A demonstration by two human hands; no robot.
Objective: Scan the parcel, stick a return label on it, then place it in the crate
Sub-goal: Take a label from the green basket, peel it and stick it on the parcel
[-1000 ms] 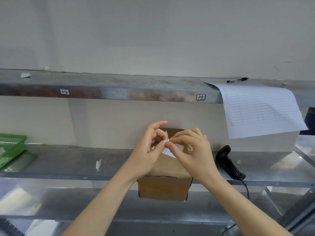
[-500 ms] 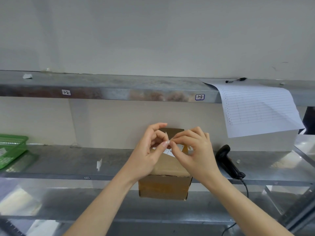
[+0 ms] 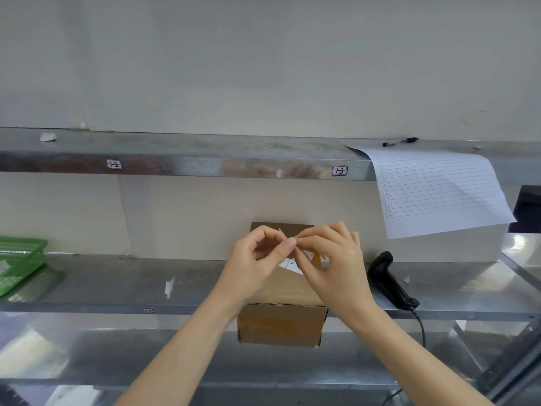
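Metal shelving carries a cardboard parcel [image 3: 281, 320] at its front edge, overhanging slightly; just above it the left hand [image 3: 257, 259] and right hand [image 3: 330, 265] each pinch a small label [image 3: 288, 238] at the fingertips, apparently peeling it. Judging by the scanner [image 3: 389, 281] lying beside the parcel, scanning is likely done, while sticking and crating remain. Towards the shelf's far left edge sits the green crate [image 3: 20, 265], holding what looks like a white sheet.

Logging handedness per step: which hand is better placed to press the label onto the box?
Probably right. The right hand hovers over the box top; the left hand pinches the label beside it.
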